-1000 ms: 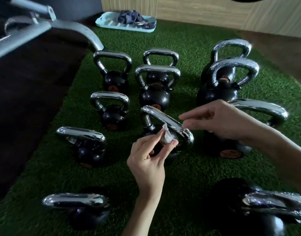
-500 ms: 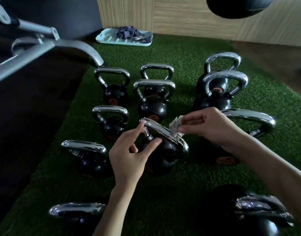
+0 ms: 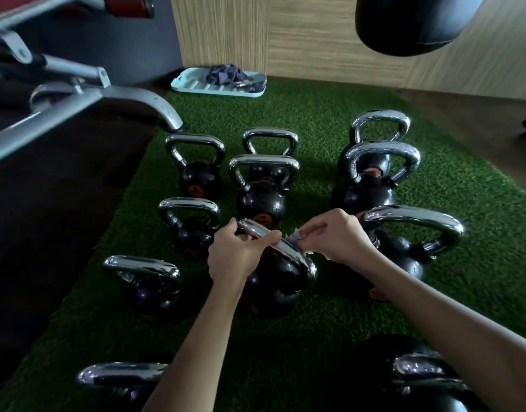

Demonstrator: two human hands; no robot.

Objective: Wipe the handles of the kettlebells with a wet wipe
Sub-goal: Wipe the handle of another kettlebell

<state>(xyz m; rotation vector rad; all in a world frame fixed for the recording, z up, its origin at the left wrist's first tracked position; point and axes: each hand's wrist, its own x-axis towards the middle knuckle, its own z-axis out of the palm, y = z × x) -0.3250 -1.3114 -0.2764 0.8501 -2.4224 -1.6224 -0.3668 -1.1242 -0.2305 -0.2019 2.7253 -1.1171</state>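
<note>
Several black kettlebells with chrome handles stand on green turf. The middle kettlebell [image 3: 278, 281] has its handle [image 3: 297, 253] running diagonally under my hands. My left hand [image 3: 236, 255] grips the handle's left end, thumb and fingers curled round the bar. My right hand [image 3: 336, 237] pinches a small white wet wipe [image 3: 296, 235] against the handle's right part. Most of the wipe is hidden by my fingers.
A grey metal machine frame [image 3: 107, 99] crosses the upper left over dark flooring. A pale blue tray [image 3: 196, 84] with a dark cloth lies by the wooden wall. A black punching bag [image 3: 416, 22] hangs at top right. Large kettlebells [image 3: 404, 251] stand close at right.
The wipe passed from my left hand to my right. My left hand then closed round the left end of the middle handle, and my right hand brought the wipe down onto the handle.
</note>
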